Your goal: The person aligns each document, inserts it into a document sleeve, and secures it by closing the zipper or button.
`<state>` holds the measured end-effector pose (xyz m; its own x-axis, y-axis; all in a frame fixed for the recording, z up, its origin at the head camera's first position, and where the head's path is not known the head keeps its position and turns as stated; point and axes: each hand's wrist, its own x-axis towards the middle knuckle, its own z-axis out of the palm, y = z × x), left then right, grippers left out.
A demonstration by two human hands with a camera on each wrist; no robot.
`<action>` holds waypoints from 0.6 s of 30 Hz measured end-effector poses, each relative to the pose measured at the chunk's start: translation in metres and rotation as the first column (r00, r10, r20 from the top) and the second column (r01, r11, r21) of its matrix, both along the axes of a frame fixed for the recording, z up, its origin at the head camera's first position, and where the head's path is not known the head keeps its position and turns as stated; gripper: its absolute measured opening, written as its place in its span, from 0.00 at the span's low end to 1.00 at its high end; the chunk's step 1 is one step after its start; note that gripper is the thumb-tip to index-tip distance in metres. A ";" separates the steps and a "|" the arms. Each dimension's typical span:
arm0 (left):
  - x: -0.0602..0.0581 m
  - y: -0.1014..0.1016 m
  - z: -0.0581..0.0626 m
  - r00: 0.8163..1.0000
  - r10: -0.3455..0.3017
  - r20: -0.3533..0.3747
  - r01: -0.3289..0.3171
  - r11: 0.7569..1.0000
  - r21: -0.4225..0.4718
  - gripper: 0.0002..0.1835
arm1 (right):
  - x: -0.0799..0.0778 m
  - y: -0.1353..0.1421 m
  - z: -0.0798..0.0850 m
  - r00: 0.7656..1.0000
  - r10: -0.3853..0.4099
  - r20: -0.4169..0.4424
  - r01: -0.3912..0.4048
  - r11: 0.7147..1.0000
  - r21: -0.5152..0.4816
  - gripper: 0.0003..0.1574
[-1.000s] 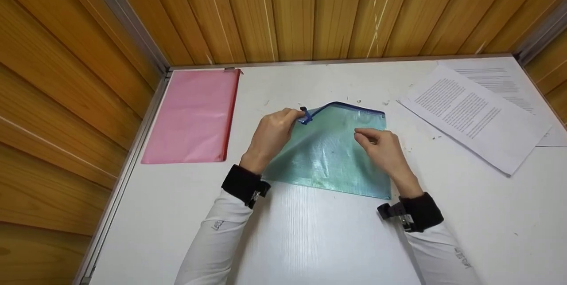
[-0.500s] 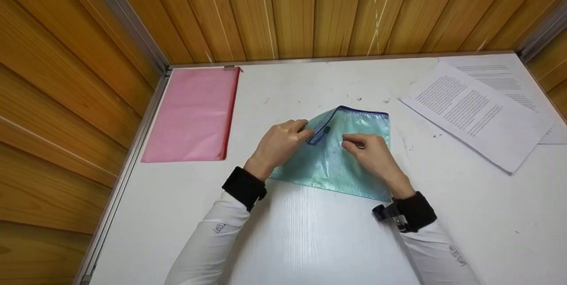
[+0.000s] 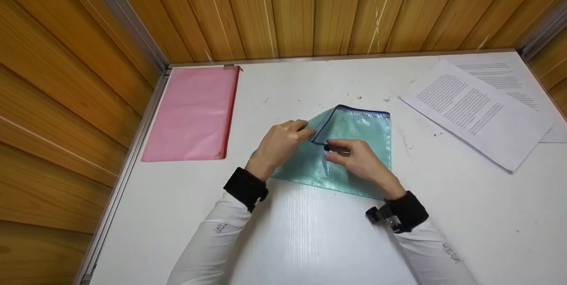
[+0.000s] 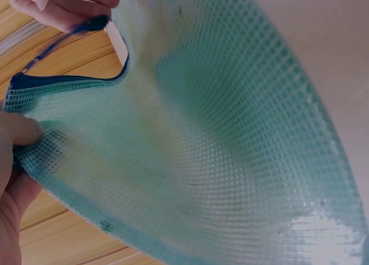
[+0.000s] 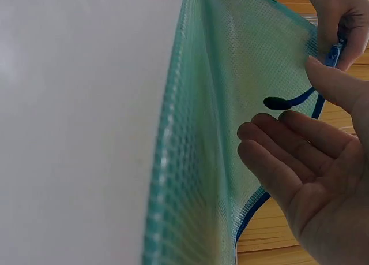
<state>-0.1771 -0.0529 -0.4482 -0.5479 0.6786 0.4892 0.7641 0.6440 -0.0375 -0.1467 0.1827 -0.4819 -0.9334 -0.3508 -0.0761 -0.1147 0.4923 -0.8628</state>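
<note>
A teal mesh zipper pouch (image 3: 361,127) with a dark blue zipper edge lies on the white table, its upper left corner lifted and folded over. My left hand (image 3: 281,145) pinches that corner between thumb and fingers, as the left wrist view also shows at the pouch's mesh (image 4: 173,138). From the zipper's end hangs a dark blue pull tab (image 5: 278,103). My right hand (image 3: 356,158) is right at this tab, which lies in the gap between its thumb and parted fingers (image 5: 288,135). The thumb and fingers are not closed together.
A pink zipper pouch (image 3: 192,114) with a red edge lies flat at the left of the table. Printed paper sheets (image 3: 478,112) overlap at the right. Wood-patterned panels (image 3: 292,14) stand behind the table (image 3: 288,240) and along its left side.
My left hand has brought the pouch corner down and folded it toward the middle, exposing the pull tab. My right hand has moved left over the pouch to the tab.
</note>
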 end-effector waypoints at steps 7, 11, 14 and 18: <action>0.001 0.002 0.003 1.000 0.018 -0.008 -0.018 1.000 -0.002 0.13 | -0.001 -0.008 0.001 0.999 0.023 -0.025 -0.023 1.000 -0.013 0.38; 0.001 0.003 0.003 0.999 0.031 -0.016 -0.031 1.000 0.001 0.13 | -0.002 -0.014 0.001 0.999 0.020 -0.034 -0.020 1.000 -0.007 0.35; 0.001 0.005 0.003 1.000 0.026 -0.011 -0.026 1.000 0.008 0.13 | -0.003 -0.018 0.000 0.999 -0.006 -0.046 0.005 1.000 -0.015 0.32; 0.003 0.006 0.002 0.999 0.031 -0.007 -0.031 0.999 0.017 0.13 | -0.004 -0.025 0.000 0.997 -0.034 -0.062 0.032 0.999 -0.038 0.26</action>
<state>-0.1739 -0.0466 -0.4465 -0.5650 0.6527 0.5047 0.7432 0.6683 -0.0322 -0.1507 0.1580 -0.4821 -0.9469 -0.3214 -0.0046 -0.1534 0.4643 -0.8723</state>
